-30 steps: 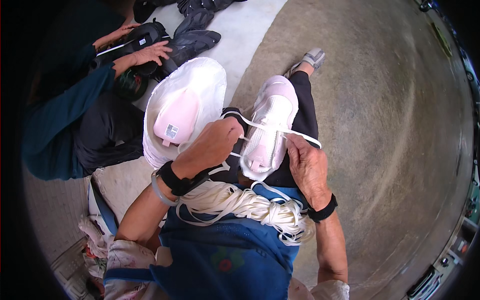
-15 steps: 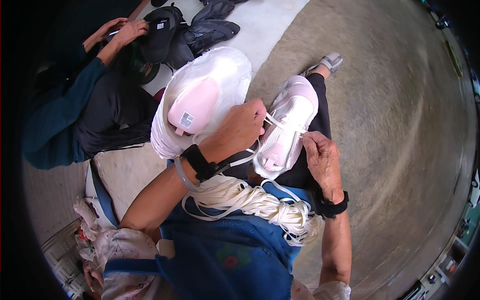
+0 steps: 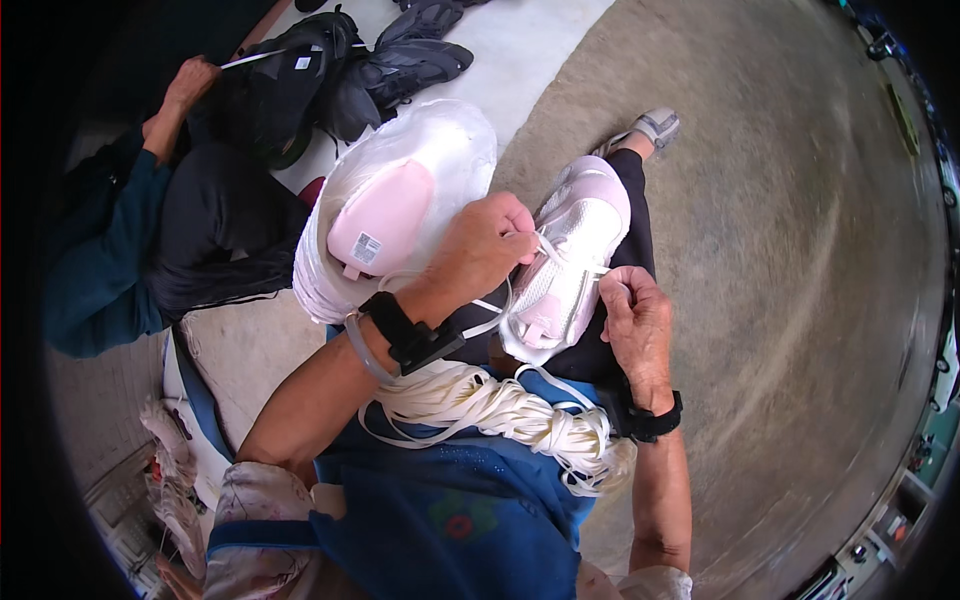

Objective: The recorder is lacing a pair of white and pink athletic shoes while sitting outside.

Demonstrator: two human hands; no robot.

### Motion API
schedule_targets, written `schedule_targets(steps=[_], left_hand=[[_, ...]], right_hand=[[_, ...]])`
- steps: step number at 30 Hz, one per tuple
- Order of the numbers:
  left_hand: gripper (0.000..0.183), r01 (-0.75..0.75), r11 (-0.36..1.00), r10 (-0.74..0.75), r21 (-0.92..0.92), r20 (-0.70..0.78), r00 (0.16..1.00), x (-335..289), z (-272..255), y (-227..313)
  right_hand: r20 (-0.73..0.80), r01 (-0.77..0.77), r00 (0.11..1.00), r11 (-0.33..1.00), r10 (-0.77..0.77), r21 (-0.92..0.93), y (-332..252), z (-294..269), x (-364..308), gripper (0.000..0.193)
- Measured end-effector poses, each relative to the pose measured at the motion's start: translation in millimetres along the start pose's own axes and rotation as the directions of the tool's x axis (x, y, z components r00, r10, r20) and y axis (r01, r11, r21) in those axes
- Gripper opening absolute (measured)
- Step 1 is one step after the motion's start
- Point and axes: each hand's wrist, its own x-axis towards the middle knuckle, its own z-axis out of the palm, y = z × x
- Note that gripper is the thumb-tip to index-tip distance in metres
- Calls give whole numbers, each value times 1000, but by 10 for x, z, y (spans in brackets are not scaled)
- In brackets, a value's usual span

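Note:
A white and pale pink sneaker rests on my dark-trousered leg, toe pointing away from me. A white shoelace crosses its upper. On the sneaker's left side my left hand is closed, pinching one stretch of the lace; a loop of it hangs below toward the wrist. My right hand is at the right edge, thumb and forefinger pressed together on the lace there. A bundle of white shoelaces lies across my lap on the blue apron.
Left of the sneaker stands a white-lined bag holding a pink shoe part with a label. Black shoes lie on a pale surface beyond. At the left a co-worker's hand pulls a white lace from a black shoe.
My left hand's fingers have shifted slightly along the lace, and my right hand has moved a little left. The co-worker's hand has drawn away from the black shoe, stretching a lace.

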Motion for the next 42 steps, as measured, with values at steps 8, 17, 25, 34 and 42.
schedule_targets(steps=[8, 17, 25, 34, 42], left_hand=[[11, -269, 864, 324, 425, -61, 944, -28, 77, 82], [11, -69, 983, 85, 171, -86, 993, 17, 65, -5], [12, -347, 786, 438, 512, -66, 896, -39, 163, 61], [18, -406, 745, 481, 529, -5, 877, -210, 127, 2], [53, -419, 406, 573, 812, 131, 809, -448, 230, 59]], right_hand=[[-88, 184, 976, 968, -201, -173, 5, 117, 22, 11], [-70, 284, 921, 782, -384, -555, -96, 81, -259, 39], [-8, 284, 924, 698, -383, -657, -91, 250, -220, 18], [87, 429, 882, 715, -463, -552, -29, 180, -212, 34], [222, 408, 777, 203, -590, -890, -166, 231, -140, 24]])
